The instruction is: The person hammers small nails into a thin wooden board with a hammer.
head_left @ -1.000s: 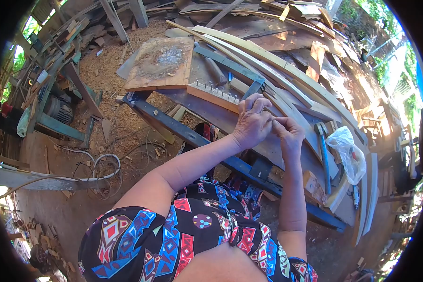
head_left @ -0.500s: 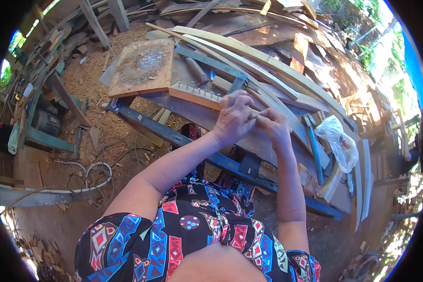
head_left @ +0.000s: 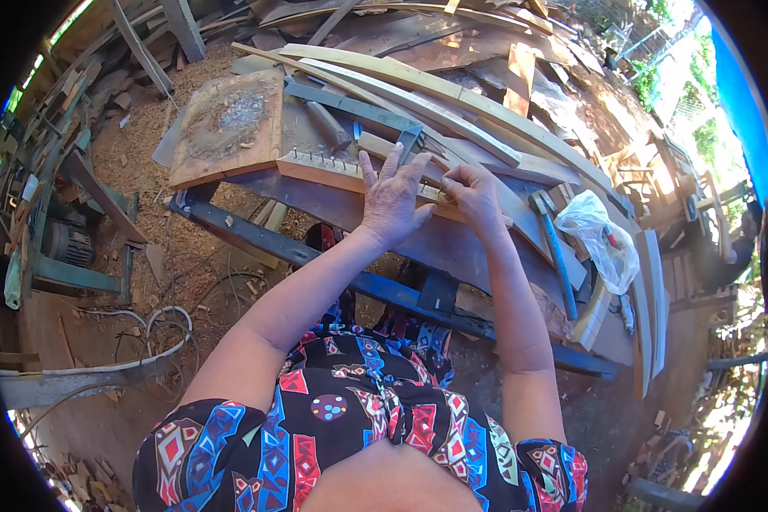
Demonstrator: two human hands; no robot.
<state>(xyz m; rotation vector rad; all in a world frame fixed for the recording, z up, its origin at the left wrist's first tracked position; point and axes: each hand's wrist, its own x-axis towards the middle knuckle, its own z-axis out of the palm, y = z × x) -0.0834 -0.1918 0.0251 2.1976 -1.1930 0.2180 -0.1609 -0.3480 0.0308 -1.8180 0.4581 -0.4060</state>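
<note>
My left hand (head_left: 391, 203) rests with spread fingers over a wooden strip (head_left: 324, 171) that has several nails standing upright along it. Just right of it, my right hand (head_left: 474, 198) is closed in a pinch near the strip's right part; whatever its fingertips hold is too small to make out. Beyond my left hand lies a dark cylindrical piece (head_left: 328, 126), next to a greenish wooden bar (head_left: 350, 104).
A hammer with a blue handle (head_left: 558, 260) lies to the right, beside a clear plastic bag (head_left: 602, 235). A square board (head_left: 230, 119) sits at the bench's left end. Long wooden strips (head_left: 427, 84) run along the far side.
My left hand has moved left, away from my right hand, and its fingers have opened. My right hand has shifted slightly left and stays pinched. The whole view has shifted a little.
</note>
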